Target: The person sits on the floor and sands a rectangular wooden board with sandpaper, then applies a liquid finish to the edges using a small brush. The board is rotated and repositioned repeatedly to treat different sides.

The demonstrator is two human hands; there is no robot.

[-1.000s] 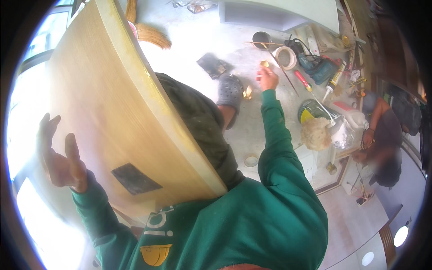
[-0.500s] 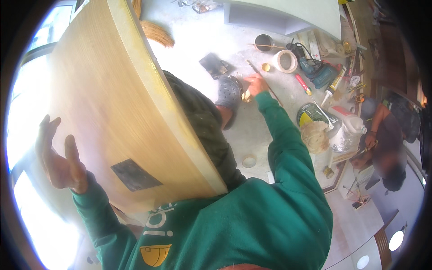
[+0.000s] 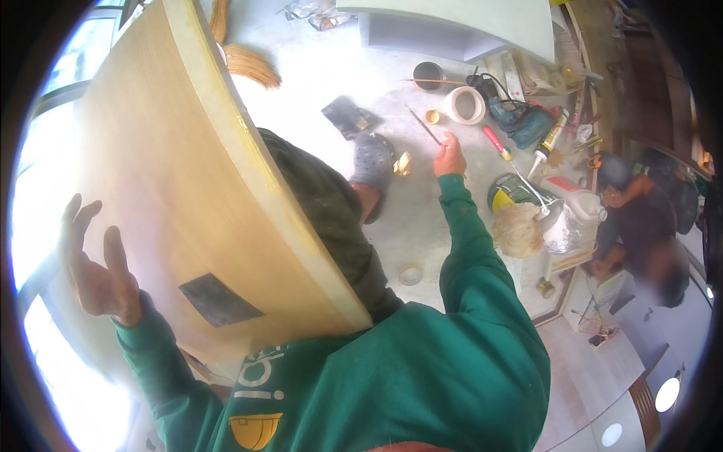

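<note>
A large pale wood panel [image 3: 173,188] stands tilted in front of me, with yellowish residue along its right edge. My left hand [image 3: 102,271] is at the panel's left side, open with fingers spread; whether it touches the panel I cannot tell. My right hand [image 3: 450,158] is low over the floor, its fingers closed round one end of a thin dark stick [image 3: 424,125]. What kind of tool the stick is does not show. Left of that hand, a crumpled tan scrap [image 3: 403,163] lies beside my grey clog [image 3: 374,160]. A dark rectangular sheet [image 3: 221,299] rests on the panel.
Right of my hand are a tape roll [image 3: 464,105], a red-handled tool [image 3: 495,142], a teal power tool [image 3: 527,124], a sealant tube [image 3: 552,143] and a plastic jug [image 3: 576,197]. Another person [image 3: 644,218] works at far right. A straw broom [image 3: 252,65] lies beyond the panel.
My right hand has moved right, away from the tan scrap, and now grips the thin stick's near end. The left hand stays spread. The view has shifted slightly.
</note>
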